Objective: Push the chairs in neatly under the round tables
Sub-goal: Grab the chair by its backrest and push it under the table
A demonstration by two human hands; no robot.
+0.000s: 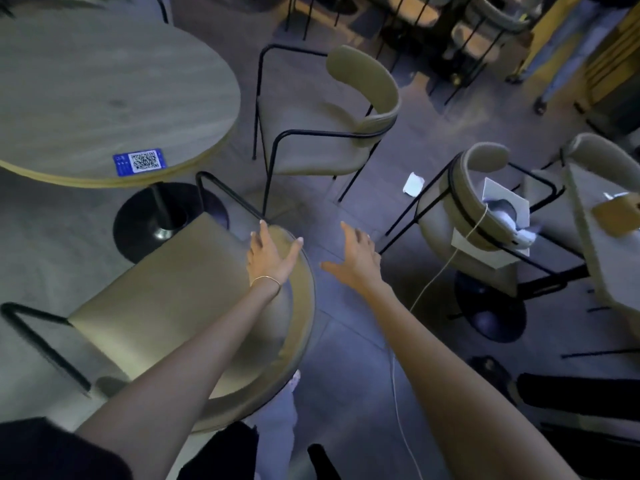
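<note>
A round wooden table (86, 98) with a blue QR sticker stands at the upper left on a black pedestal base. Just below me sits a tan padded chair (166, 299) with black metal arms, its seat short of the table's edge. My left hand (270, 254) hovers open, fingers spread, over the top of this chair's curved backrest. My right hand (356, 261) is open in the air to the right of the backrest, above the floor. A second tan chair (318, 133) stands right of the table, pulled out and angled away.
A third chair (464, 209) at the right holds a white box and a headset-like device, with a white cable (433, 282) trailing across the floor. A crumpled white paper (414, 184) lies on the floor. Another table (609, 258) edges in at far right. More furniture crowds the top.
</note>
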